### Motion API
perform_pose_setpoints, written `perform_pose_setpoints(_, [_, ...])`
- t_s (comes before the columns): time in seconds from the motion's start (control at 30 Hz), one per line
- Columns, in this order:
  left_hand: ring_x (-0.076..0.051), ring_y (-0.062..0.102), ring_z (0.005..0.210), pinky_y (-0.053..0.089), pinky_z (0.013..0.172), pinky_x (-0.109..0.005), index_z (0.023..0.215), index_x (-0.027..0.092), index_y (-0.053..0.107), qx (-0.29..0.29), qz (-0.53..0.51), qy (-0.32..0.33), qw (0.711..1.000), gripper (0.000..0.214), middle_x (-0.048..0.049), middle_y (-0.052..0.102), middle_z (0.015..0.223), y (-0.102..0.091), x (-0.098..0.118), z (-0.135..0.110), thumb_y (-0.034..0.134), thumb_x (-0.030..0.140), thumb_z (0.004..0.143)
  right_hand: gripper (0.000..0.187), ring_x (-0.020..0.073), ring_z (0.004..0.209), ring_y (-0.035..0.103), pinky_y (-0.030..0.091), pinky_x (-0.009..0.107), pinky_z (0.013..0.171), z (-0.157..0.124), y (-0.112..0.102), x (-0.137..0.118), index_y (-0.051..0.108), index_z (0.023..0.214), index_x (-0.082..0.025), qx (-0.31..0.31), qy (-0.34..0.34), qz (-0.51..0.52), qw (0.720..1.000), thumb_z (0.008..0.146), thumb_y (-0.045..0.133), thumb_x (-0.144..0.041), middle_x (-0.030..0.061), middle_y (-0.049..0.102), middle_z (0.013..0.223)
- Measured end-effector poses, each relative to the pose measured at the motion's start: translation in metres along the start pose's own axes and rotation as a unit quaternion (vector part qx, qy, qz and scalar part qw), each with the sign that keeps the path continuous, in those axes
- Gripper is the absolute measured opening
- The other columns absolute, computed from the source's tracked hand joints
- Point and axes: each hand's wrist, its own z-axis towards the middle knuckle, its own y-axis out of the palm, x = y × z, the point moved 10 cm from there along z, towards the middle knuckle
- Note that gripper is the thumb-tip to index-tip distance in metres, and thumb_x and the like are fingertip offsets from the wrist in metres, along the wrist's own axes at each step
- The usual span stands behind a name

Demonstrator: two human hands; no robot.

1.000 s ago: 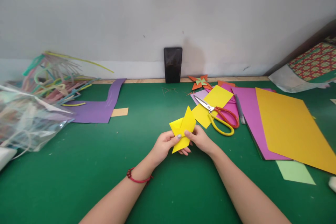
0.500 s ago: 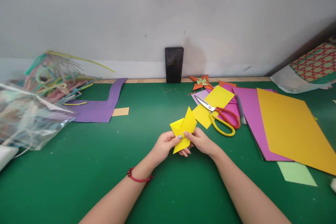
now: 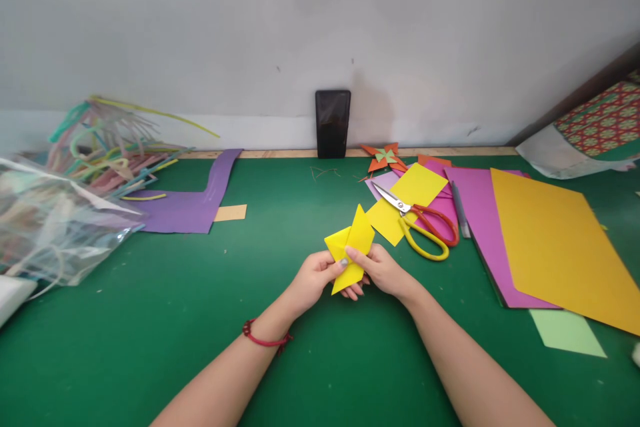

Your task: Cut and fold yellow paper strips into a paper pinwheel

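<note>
Between my two hands, above the green tabletop (image 3: pixel 240 320), is a folded yellow paper (image 3: pixel 359 232) with pointed flaps, like a pinwheel shape. My left hand (image 3: pixel 314 277) grips its lower left side, thumb on top and fingers underneath. From the right, my right hand (image 3: pixel 383 268) pinches it, with the thumb pressed near the middle of the folds. Some fingertips show below the paper; the rest are hidden behind it. Just beyond my right hand lie scissors (image 3: pixel 400 205) with red and yellow handles, on flat yellow paper (image 3: pixel 425 181).
A black phone (image 3: pixel 333 123) leans against the wall. Behind the scissors sits an orange and green paper pinwheel (image 3: pixel 385 157). Magenta sheets (image 3: pixel 480 233), an orange-yellow sheet (image 3: pixel 560 240) and a pen (image 3: pixel 459 208) lie right. Left are purple paper (image 3: pixel 175 210) and a plastic bag (image 3: pixel 75 240) with pipe cleaners (image 3: pixel 115 167).
My right thumb has shifted slightly left over the folds. The yellow paper stays in both hands, almost unmoved.
</note>
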Motion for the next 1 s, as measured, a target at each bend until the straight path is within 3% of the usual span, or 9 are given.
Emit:
perform_pose_setpoints(0.5, [-0.016,0.063,0.054,0.052,0.055,-0.027,0.080,0.009,0.062,0.008,0.017,0.003,1.000,0.045,-0.0104,0.069,0.070,0.001,-0.003,0.001,0.060,0.052,0.073,0.057,0.0078,0.036,0.046,0.031,0.019,0.036,0.002,0.006,0.006,0.053,0.050,-0.013,-0.028,0.013,0.016,0.999,0.085,0.040,-0.056,0.0022,0.054,0.041])
perform_pose_setpoints(0.67, [-0.016,0.063,0.058,0.049,0.063,-0.025,0.081,0.008,0.066,-0.063,0.099,-0.025,0.993,0.051,-0.0071,0.067,0.059,0.010,-0.010,-0.002,0.047,0.056,0.081,0.052,0.0072,0.035,0.044,0.032,0.019,0.035,0.001,0.001,0.011,0.055,0.056,-0.013,-0.016,0.048,0.013,0.999,0.077,0.048,-0.061,-0.0001,0.052,0.042])
perform_pose_setpoints(0.8, [-0.014,0.064,0.060,0.048,0.068,-0.025,0.088,0.010,0.066,-0.117,0.110,-0.040,0.986,0.049,-0.0061,0.068,0.064,0.016,-0.014,-0.007,0.045,0.054,0.083,0.051,0.0070,0.036,0.044,0.031,0.019,0.034,-0.002,0.002,0.014,0.054,0.058,-0.013,-0.041,0.069,0.013,0.997,0.076,0.050,-0.060,0.0001,0.053,0.044])
perform_pose_setpoints(1.0, [-0.013,0.060,0.051,0.047,0.062,-0.025,0.080,0.010,0.066,-0.120,0.078,-0.055,0.988,0.046,-0.0063,0.068,0.067,0.018,-0.012,-0.009,0.051,0.053,0.080,0.051,0.0062,0.036,0.043,0.030,0.018,0.034,-0.002,0.002,0.017,0.053,0.060,-0.013,-0.046,0.070,0.010,0.996,0.075,0.051,-0.061,-0.0014,0.050,0.044])
